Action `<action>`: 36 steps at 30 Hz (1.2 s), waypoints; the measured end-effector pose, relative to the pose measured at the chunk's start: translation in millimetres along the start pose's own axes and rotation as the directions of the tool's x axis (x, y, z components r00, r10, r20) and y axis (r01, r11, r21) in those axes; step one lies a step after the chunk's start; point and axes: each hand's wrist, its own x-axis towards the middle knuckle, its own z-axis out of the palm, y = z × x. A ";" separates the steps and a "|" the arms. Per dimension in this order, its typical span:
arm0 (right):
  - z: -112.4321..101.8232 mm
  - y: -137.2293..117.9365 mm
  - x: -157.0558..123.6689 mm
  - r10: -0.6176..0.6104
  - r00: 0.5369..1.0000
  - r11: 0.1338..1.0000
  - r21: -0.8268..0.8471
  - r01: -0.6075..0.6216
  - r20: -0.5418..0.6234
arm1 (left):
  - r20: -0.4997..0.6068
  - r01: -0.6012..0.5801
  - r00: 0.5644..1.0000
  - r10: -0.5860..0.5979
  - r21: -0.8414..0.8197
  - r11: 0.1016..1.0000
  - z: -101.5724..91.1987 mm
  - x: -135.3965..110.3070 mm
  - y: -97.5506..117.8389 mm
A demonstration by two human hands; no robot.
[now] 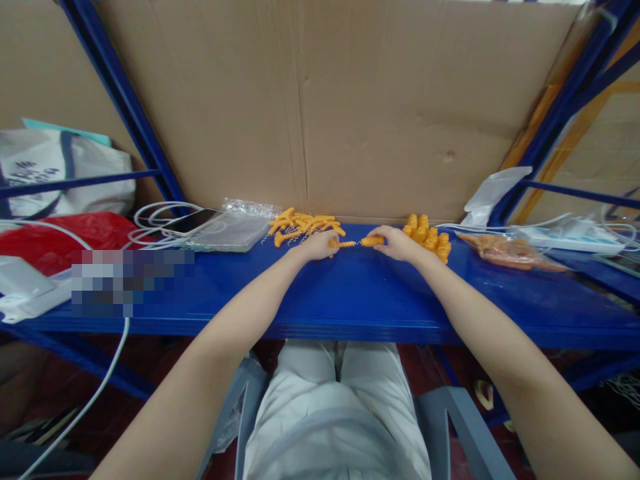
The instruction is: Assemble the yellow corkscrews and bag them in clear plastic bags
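Note:
My left hand [320, 245] and my right hand [397, 243] meet over the middle of the blue shelf [350, 300]. Between them they pinch a small orange keychain piece [356, 243]: the left fingers hold its ridged end, the right fingers hold the smooth orange cap, and a short metal link shows between the two. Just behind the left hand lies a loose pile of orange parts with small chains [303, 225]. A stack of orange caps [429, 237] sits right beside my right hand.
A clear plastic bag [235, 227] with a phone [193, 220] and white cables [155, 223] lies at the left. At the right are a bag of orange parts [505, 252] and a white power strip [570, 239]. Cardboard [375, 107] backs the shelf.

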 end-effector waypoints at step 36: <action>-2.1 -5.4 -1.0 0.016 0.999 0.992 0.121 -0.019 0.028 | -0.176 -0.052 0.981 0.084 0.177 0.983 4.5 -0.3 6.1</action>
